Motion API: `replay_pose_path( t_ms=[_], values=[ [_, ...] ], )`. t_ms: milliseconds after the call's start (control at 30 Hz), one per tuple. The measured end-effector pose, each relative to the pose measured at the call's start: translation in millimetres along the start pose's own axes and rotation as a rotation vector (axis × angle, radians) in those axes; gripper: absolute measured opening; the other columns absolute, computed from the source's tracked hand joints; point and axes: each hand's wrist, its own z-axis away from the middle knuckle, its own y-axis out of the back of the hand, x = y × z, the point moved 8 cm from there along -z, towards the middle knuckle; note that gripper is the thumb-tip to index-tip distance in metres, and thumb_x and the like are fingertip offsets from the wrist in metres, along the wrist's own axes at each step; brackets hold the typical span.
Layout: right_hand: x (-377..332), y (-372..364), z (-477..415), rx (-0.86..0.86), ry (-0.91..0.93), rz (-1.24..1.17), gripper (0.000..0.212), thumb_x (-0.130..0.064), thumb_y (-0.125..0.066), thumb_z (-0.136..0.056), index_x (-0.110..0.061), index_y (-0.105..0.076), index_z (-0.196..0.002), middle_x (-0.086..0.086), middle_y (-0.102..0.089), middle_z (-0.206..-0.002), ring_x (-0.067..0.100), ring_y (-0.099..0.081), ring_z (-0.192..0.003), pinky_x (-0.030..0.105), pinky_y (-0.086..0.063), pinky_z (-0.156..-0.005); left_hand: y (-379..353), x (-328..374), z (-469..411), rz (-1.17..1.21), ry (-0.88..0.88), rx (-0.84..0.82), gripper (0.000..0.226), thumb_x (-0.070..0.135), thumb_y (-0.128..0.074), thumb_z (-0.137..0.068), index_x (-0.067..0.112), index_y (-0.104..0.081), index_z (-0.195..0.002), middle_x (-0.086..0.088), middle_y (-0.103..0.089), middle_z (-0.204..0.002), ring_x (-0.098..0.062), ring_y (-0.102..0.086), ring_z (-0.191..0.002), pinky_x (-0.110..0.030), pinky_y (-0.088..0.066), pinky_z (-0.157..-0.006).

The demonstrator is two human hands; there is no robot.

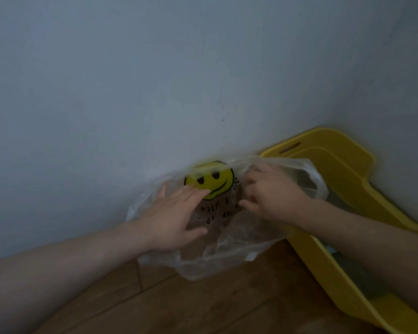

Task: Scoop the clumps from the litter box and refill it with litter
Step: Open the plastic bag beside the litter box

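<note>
Head view, dim light. Corner of a room: grey wall (155,80), wooden floor (203,304).

Litter box (336,165): yellow, on the floor at the right, back rim against the wall, slot handle in the raised rim. Inside mostly hidden behind the right forearm. Only a grey strip visible, too dark to tell litter level or clumps.

Plastic bag (227,249): clear, thin, crumpled, on the floor against the wall, just left of the box and overlapping its near rim. Yellow smiley print (210,180) with dark lettering below it. Brownish shade through the film under the lettering; contents or floor, cannot tell.

Left hand (171,220): flat on the bag, fingers straight and spread, tips at the lower edge of the smiley. Grip released; pressing or smoothing only.

Right hand (273,196): at the bag's upper right edge, next to the box rim, fingers curled into the film. Grip clenched on the bag, apparently at its mouth or a handle loop.

Progress, as judgement: looks like preparation or handling of a waste bag. No scoop in view, no litter supply in view. Scooping status not readable from here. No sign of refill. Likely left: opening the bag mouth, scooping the clumps into it, then refilling the box.
</note>
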Motion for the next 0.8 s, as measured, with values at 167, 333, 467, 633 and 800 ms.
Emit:
replay_pose_path(
  t_ms=[167, 333, 467, 633, 800],
  values=[
    [-10.7, -18.1, -6.8, -0.135, 0.156, 0.236, 0.095, -0.053, -0.080, -0.070, -0.026, -0.036, -0.150, 0.010, -0.029, -0.160, 0.035, -0.025, -0.146, 0.063, -0.030, -0.112, -0.6, 12.6, -21.9, -0.145, 0.010, 0.053, 0.099, 0.071, -0.058, -0.077, 0.027, -0.011, -0.153, 0.002, -0.010, -0.163, -0.022, 0.001, -0.152, -0.063, 0.001, -0.117],
    [23.0, -36.3, 15.1, -0.422, -0.047, 0.170, 0.120, -0.065, -0.068, -0.078, -0.038, 0.023, -0.152, 0.002, 0.022, -0.164, 0.040, 0.001, -0.150, 0.057, -0.022, -0.116, -33.0, -10.9, -12.6, -0.212, 0.010, -0.176, 0.126, 0.075, -0.063, -0.068, 0.032, 0.021, -0.151, -0.008, 0.027, -0.160, -0.033, 0.025, -0.147, -0.067, 0.003, -0.113],
    [23.2, -51.6, 30.7, -0.592, -0.045, 0.148, 0.095, -0.058, -0.058, -0.089, -0.035, 0.005, -0.158, 0.004, 0.027, -0.163, 0.036, -0.001, -0.151, 0.048, -0.023, -0.117, -43.3, -24.5, 1.7, -0.246, -0.014, -0.258, 0.152, 0.092, -0.061, -0.042, 0.029, 0.024, -0.151, -0.008, 0.024, -0.161, -0.033, 0.016, -0.149, -0.067, 0.013, -0.112],
    [27.3, -51.1, 28.6, -0.629, -0.062, 0.096, 0.108, -0.081, -0.060, -0.071, -0.039, -0.011, -0.157, -0.006, 0.028, -0.162, 0.037, 0.001, -0.151, 0.055, -0.021, -0.117, -34.3, -18.4, 0.4, -0.211, -0.066, -0.264, 0.144, 0.096, -0.053, -0.046, 0.031, 0.022, -0.150, -0.005, 0.018, -0.162, -0.027, 0.011, -0.150, -0.064, 0.014, -0.113],
    [23.9, -49.0, 29.1, -0.596, -0.060, 0.085, 0.117, -0.083, -0.062, -0.067, -0.046, 0.005, -0.154, -0.010, 0.030, -0.161, 0.041, 0.011, -0.150, 0.066, -0.006, -0.116, 27.7, 33.1, 3.9, -0.035, -0.376, 0.122, 0.077, 0.052, -0.068, -0.081, 0.027, -0.034, -0.146, -0.005, -0.041, -0.150, -0.021, -0.042, -0.135, -0.039, -0.043, -0.107]
  ],
)
